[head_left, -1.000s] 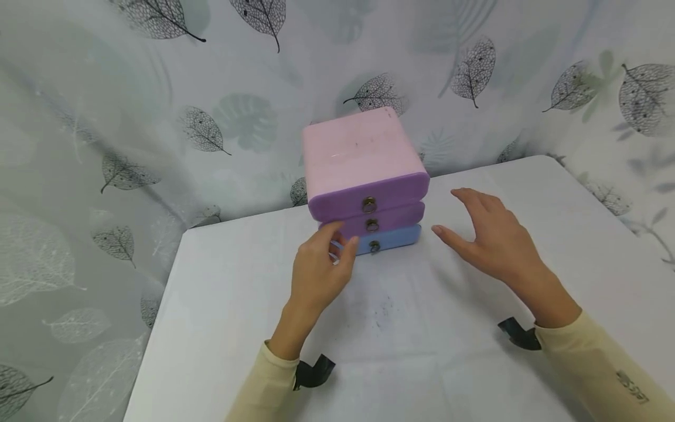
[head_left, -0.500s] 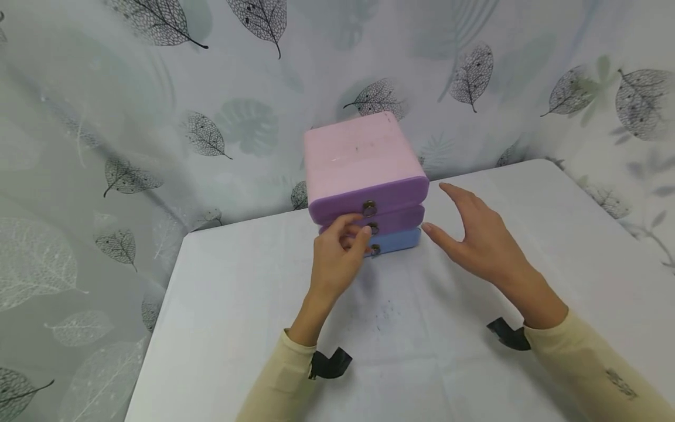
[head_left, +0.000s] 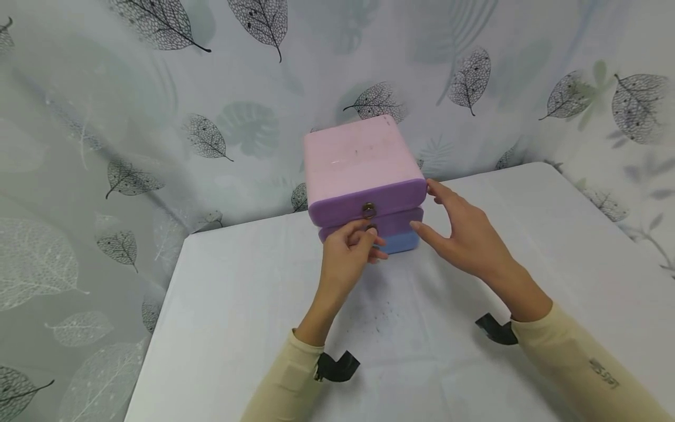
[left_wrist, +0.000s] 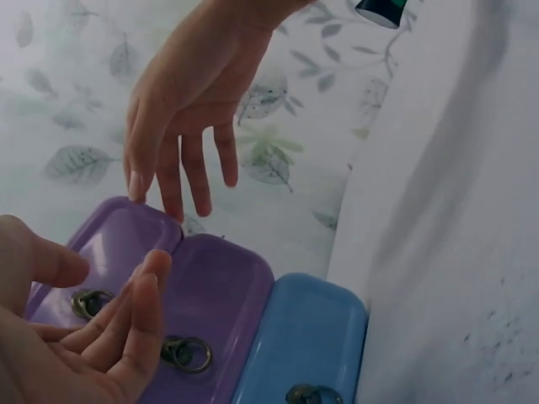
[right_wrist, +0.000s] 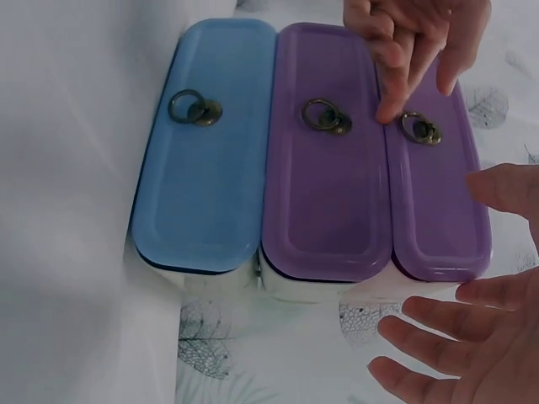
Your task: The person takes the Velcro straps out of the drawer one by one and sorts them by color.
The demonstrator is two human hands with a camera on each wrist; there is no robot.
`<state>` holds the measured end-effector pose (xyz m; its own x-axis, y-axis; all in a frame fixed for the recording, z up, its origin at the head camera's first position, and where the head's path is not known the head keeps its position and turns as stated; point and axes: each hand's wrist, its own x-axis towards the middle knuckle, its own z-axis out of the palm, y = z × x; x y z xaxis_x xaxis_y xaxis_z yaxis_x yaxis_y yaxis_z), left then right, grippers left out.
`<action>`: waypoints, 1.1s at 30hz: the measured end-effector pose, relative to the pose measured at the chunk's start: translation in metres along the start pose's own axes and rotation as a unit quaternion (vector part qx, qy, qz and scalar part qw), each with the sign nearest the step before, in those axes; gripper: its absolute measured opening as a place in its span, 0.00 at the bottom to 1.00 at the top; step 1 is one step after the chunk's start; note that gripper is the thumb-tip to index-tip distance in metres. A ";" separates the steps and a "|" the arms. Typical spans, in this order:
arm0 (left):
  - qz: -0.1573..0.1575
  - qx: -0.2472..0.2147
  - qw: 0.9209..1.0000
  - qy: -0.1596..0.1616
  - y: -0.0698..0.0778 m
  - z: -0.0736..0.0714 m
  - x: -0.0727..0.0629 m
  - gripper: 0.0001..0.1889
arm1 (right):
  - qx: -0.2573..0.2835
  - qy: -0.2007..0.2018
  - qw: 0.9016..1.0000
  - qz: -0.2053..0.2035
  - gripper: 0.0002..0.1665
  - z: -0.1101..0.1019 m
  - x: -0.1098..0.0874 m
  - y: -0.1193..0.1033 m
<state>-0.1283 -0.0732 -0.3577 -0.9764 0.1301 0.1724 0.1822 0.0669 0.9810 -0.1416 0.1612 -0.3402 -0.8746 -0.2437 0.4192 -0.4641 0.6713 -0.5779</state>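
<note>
A small cabinet with a pink top (head_left: 364,149) stands on the table. It has two purple drawers, the top drawer (right_wrist: 438,206) and the middle drawer (right_wrist: 328,202), above a blue drawer (right_wrist: 202,177). Each front carries a brass ring pull; all three drawers look closed. My left hand (head_left: 345,258) is before the front near the ring pulls, fingers loosely bent, thumb apart from the fingers in the left wrist view; it holds nothing. My right hand (head_left: 469,234) is at the cabinet's right side, fingers spread, fingertips beside the top drawer's edge; whether they touch is unclear.
The cabinet stands on a white-covered table (head_left: 242,328), near a leaf-printed curtain (head_left: 253,76) behind it. Small dark specks mark the cloth in front of the cabinet. A black strap piece (head_left: 337,367) sticks out at each wrist.
My left hand has moved right and across the drawer fronts toward the ring pulls. My right hand has come left, up to the cabinet's right side. The drawers have stayed closed.
</note>
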 end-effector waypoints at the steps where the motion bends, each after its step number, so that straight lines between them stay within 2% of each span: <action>1: -0.002 -0.008 1.000 -0.001 0.000 0.000 0.000 0.20 | 0.003 0.001 1.000 -0.001 0.47 0.000 0.000 0.000; 8: -0.002 -0.088 0.996 0.005 -0.003 0.001 0.002 0.17 | 0.009 0.005 1.000 -0.006 0.47 0.004 0.001 0.000; 12: -0.016 -0.135 0.991 0.017 -0.005 0.004 0.006 0.16 | 0.011 0.007 1.000 -0.007 0.47 0.006 0.000 0.001; 16: -0.031 -0.165 0.986 0.011 -0.006 0.007 0.011 0.18 | 0.011 0.012 1.000 -0.012 0.48 0.007 0.000 0.002; 22: -0.022 -0.163 0.986 0.011 -0.006 0.011 0.018 0.21 | 0.015 0.010 1.000 -0.021 0.48 0.007 0.000 0.001; 26: -0.018 -0.164 0.986 0.024 -0.009 0.013 0.020 0.20 | 0.016 -0.001 1.000 -0.008 0.49 0.005 -0.002 -0.001; 29: -0.012 -0.161 0.986 0.034 -0.010 0.013 0.020 0.19 | 0.015 -0.007 1.000 0.000 0.50 0.004 -0.004 -0.001; 33: 0.005 -0.141 0.990 0.029 -0.010 0.013 0.016 0.20 | 0.013 0.004 1.000 -0.011 0.49 0.002 -0.003 0.000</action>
<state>-0.1443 -0.0587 -0.3657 -0.9811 0.0721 0.1798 0.1610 -0.2134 0.9636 -0.1393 0.1607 -0.3430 -0.8634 -0.2524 0.4369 -0.4862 0.6474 -0.5869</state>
